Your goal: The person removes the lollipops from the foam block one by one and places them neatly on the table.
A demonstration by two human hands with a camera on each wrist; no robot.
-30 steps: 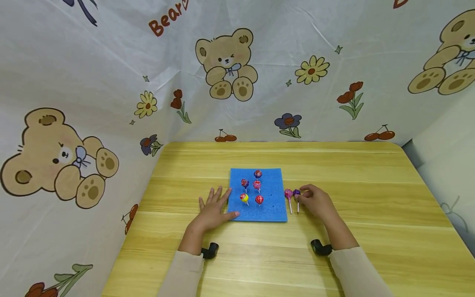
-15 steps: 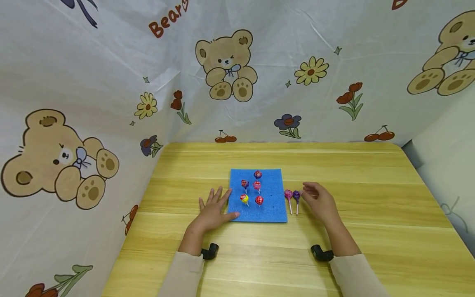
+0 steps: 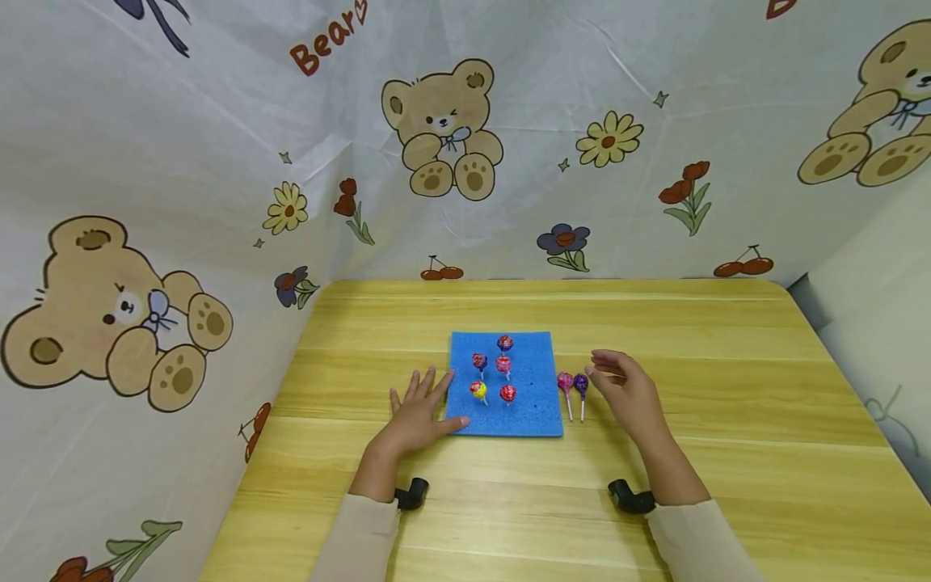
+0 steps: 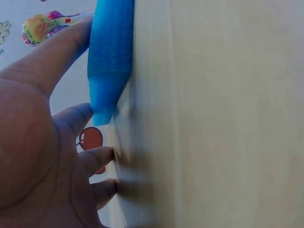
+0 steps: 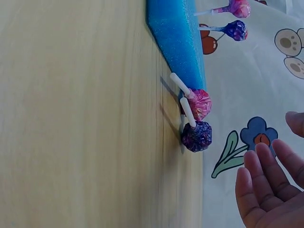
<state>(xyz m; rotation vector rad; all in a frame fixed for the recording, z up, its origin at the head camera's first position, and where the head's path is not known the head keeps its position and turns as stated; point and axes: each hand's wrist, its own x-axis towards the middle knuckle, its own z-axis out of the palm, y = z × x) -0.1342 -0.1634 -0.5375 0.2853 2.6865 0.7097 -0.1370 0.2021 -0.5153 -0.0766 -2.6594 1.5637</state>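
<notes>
A blue foam board (image 3: 534, 412) lies on the table with several wrapped lollipops standing in it, among them a yellow one (image 3: 478, 390) and a red one (image 3: 508, 393). My left hand (image 3: 413, 416) is spread at the board's left side, thumb and index finger on its edge. Just right of the board, a pink lollipop (image 3: 566, 380) and a purple lollipop (image 3: 581, 384) lie side by side, sticks toward me. Close to the purple one hovers my right hand (image 3: 629, 396), holding nothing, its fingers loosely extended in the right wrist view.
The wooden table (image 3: 509, 509) backs onto a white cloth (image 3: 524, 186) printed with bears and flowers, which also hangs along the left side. Each wrist wears a black camera mount, such as the right one (image 3: 631, 496).
My right hand has let go of the purple lollipop and drawn slightly back to the right, fingers loosening. The left hand and the board have stayed put.
</notes>
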